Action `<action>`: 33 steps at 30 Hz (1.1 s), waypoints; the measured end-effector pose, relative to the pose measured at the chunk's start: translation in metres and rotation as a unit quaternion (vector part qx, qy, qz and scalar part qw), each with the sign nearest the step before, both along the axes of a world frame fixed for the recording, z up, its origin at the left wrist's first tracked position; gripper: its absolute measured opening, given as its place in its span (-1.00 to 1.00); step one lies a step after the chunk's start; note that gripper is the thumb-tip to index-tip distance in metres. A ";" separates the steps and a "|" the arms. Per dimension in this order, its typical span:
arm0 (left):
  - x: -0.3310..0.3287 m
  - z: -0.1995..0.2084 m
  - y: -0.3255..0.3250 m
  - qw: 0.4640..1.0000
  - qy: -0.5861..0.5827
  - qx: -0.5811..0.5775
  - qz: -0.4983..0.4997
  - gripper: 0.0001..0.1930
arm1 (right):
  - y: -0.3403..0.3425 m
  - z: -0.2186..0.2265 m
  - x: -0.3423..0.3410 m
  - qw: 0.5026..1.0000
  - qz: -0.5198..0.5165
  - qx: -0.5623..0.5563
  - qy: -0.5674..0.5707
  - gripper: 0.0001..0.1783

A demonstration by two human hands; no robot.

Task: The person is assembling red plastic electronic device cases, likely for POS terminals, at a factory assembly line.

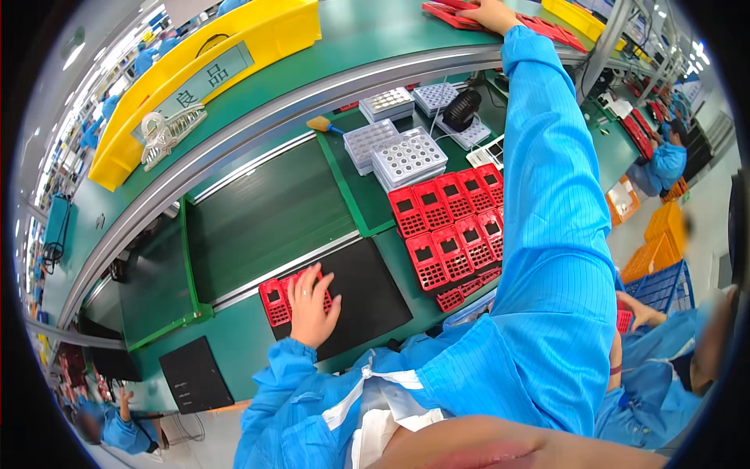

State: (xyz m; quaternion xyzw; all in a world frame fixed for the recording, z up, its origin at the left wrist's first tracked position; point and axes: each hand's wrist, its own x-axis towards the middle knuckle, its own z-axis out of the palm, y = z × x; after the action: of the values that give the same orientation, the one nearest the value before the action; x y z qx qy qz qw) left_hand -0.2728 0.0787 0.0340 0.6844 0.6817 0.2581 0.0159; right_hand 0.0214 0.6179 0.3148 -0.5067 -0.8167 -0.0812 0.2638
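Observation:
My left hand [312, 309] rests with spread fingers on red phone front casings [275, 302], which lie on the left part of a black mat [363, 293]. The casings have a screen window and rows of key holes; my fingers partly cover them. Stretched far up to the raised shelf, my right hand [492, 16] has its fingers closed over a red casing [451, 14] among others there. Its fingertips are partly cut off by the picture's top edge. Beside the mat, rows of red phone casings [451, 246] lie face up, partly behind my right sleeve.
White trays of small round parts [409, 155] and a brush [319, 124] lie beyond the mat. A green-edged conveyor belt [273, 207] runs at left. On the shelf stands a yellow bin [211, 74]. A co-worker's hand [642, 313] holds something red at right, near a blue crate [660, 285].

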 end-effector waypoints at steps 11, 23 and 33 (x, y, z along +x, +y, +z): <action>0.070 0.232 0.176 0.885 0.107 0.448 -0.067 -0.46 | -0.230 0.010 -0.048 0.937 0.323 0.084 -0.105 -0.58; 0.068 0.159 0.136 0.927 -0.228 0.293 -0.056 -0.74 | -0.076 -0.012 0.006 0.962 0.269 0.014 0.032 -0.44; 0.030 0.035 0.083 0.830 -0.524 0.114 0.157 -0.68 | -0.116 -0.046 -0.008 0.888 0.277 0.366 -0.014 -0.51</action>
State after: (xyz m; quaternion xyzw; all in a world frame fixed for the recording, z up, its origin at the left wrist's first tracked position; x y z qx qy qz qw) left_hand -0.2424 0.1620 0.0687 0.3275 0.6350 0.6528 0.2516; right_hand 0.0129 0.5014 0.2690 -0.1260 -0.8399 -0.3048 0.4310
